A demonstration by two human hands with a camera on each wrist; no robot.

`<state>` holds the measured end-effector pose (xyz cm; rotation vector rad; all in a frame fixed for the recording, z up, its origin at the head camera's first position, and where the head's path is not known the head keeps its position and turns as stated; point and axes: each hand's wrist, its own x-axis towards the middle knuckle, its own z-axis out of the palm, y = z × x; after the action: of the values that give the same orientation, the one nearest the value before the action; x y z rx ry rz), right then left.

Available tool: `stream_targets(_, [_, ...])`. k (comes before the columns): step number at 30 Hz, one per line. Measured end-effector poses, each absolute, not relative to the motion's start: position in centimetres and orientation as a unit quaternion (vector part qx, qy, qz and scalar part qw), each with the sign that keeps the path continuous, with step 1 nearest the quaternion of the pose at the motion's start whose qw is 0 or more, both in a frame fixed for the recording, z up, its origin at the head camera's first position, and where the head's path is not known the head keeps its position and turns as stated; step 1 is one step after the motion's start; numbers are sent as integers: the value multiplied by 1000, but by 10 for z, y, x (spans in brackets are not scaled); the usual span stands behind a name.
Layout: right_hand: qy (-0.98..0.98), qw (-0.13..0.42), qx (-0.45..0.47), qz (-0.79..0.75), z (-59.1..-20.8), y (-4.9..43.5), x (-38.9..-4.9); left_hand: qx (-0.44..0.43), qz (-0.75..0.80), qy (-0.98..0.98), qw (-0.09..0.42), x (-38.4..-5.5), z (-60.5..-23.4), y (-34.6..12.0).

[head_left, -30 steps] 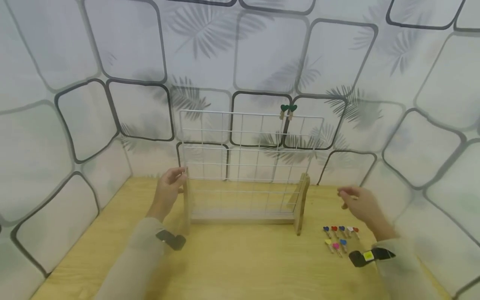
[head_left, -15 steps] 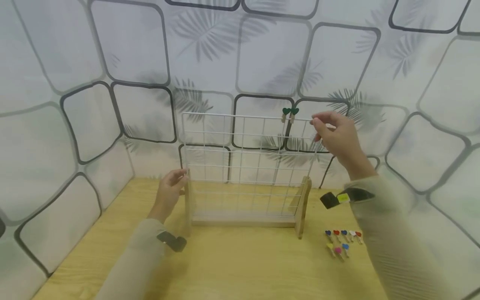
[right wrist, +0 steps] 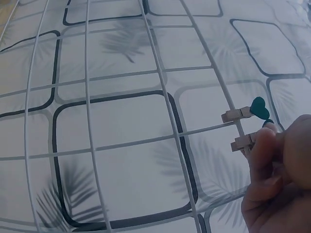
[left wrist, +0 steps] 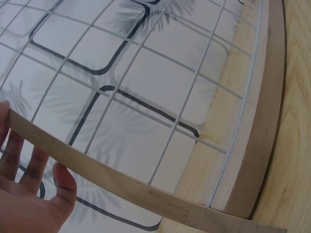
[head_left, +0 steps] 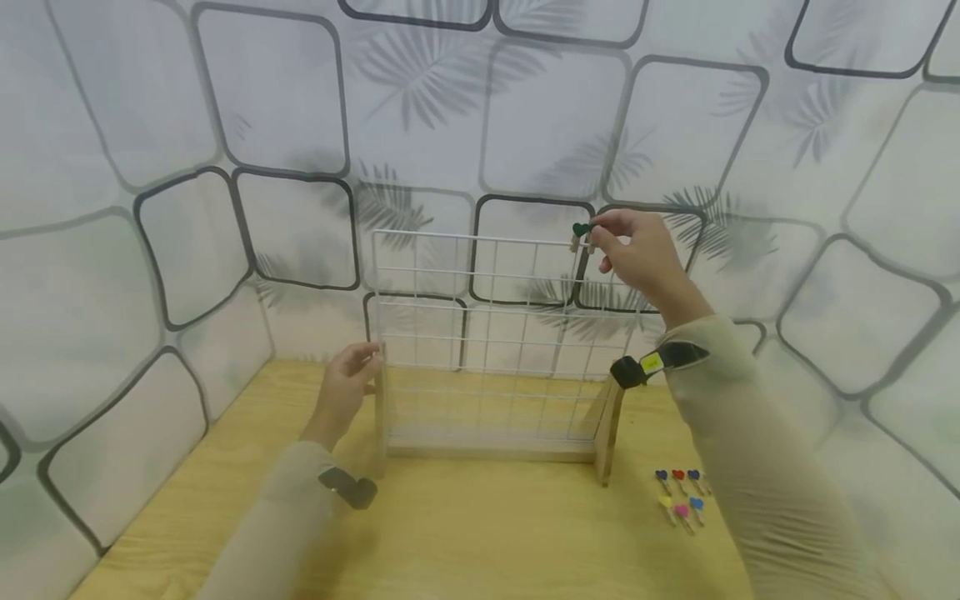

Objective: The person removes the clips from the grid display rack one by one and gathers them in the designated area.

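Observation:
A white wire grid rack (head_left: 480, 337) stands upright in a wooden base. My left hand (head_left: 347, 385) holds the top of its left wooden post (left wrist: 112, 179), fingers against the wood in the left wrist view. Two small wooden clothespins with green hearts are clipped side by side on the top wire, toward the right. The left clothespin (right wrist: 238, 114) shows its whole heart (right wrist: 260, 108). My right hand (head_left: 637, 254) pinches the heart end of the right clothespin (right wrist: 243, 141), and the fingers cover most of that heart.
Several heart clothespins (head_left: 682, 511) in blue, red, yellow and pink lie in two rows on the wooden table (head_left: 480, 525), right of the rack. My right sleeve (head_left: 757, 450) covers part of the upper row. A patterned cloth wall (head_left: 555, 108) surrounds the table.
My right hand has gone from beside the loose clothespins up to the rack's top right corner, then left along the wire to the right green clothespin. The left hand stays on the post.

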<state>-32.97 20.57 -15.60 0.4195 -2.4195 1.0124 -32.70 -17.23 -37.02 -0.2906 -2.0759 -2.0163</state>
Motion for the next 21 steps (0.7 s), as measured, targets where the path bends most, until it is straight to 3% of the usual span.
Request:
stream_targets(9, [-842,285,124,440,-163,201,-333,-99,-687,-710,115,-328,-370,-172])
stream_targets(21, [-788,280,147,527,-171,210,-329,-100,-691,-707,115,-328,-370,-173])
